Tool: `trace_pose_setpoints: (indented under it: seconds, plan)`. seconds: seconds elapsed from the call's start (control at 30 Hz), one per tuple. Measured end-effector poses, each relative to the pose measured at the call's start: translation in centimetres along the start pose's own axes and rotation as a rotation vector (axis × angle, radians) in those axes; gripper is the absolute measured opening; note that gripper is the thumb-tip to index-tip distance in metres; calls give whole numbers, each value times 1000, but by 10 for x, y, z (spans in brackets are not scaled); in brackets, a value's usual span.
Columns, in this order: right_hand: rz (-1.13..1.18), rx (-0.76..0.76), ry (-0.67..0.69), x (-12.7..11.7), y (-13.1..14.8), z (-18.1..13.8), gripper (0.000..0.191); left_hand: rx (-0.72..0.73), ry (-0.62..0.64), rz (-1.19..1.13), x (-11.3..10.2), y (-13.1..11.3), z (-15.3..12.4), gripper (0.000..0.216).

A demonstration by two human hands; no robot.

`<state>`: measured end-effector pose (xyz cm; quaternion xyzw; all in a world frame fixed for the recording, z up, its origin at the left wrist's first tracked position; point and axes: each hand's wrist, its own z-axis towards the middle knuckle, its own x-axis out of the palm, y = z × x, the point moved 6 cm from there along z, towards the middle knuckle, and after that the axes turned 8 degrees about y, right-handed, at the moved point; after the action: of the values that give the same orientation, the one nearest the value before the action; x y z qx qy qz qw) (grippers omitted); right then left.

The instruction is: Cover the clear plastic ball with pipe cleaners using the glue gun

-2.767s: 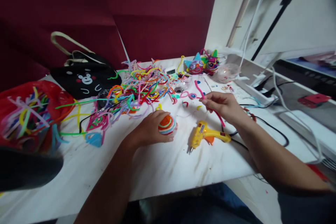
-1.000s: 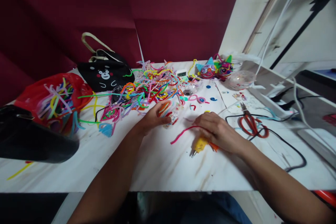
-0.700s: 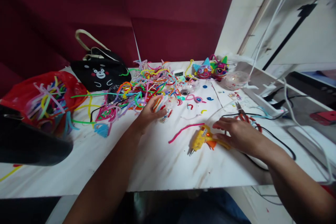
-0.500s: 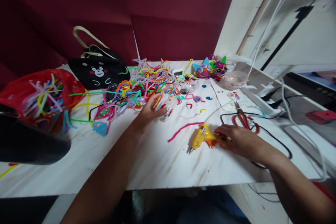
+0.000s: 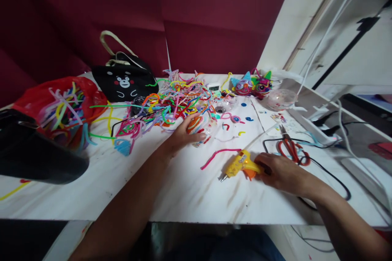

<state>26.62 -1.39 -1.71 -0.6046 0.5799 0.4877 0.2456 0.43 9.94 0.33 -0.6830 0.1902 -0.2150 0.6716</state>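
Right hand (image 5: pixel 277 171), lower right of centre, has its fingers curled round the handle end of the yellow glue gun (image 5: pixel 240 165). The gun lies on the desk (image 5: pixel 183 195), its long axis slanting from the hand down and left, nozzle toward the lower left. So the handle sits in the right hand and the tip points away from it.

Just above the nozzle lies a loose pink pipe cleaner (image 5: pixel 219 155), running roughly parallel to the gun but not touching it.

Left hand (image 5: pixel 183 132), centre frame, has its fingers cupped over a wrapped ball (image 5: pixel 200 128), orange and red strands wound round it, pinned to the desk up and left of the gun.

Red scissors (image 5: pixel 290 149) lie just beyond the right hand.

At far left a red plastic bag (image 5: pixel 33 100) gapes, stuffed with pipe cleaners. The black bear tote (image 5: pixel 124 83) behind it hides its contents. At upper right, a clear dome (image 5: pixel 281 98) has small coloured bits inside.
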Motion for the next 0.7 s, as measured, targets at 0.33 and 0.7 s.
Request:
trace_pose_setpoints:
  seconds: [0.33, 0.7]
  plan:
    - [267, -26, 124, 4, -9, -8, 23, -8, 9, 27, 1, 2, -1, 89]
    - [563, -109, -215, -39, -14, -46, 54, -8, 5, -42, 2, 6, 0, 95]
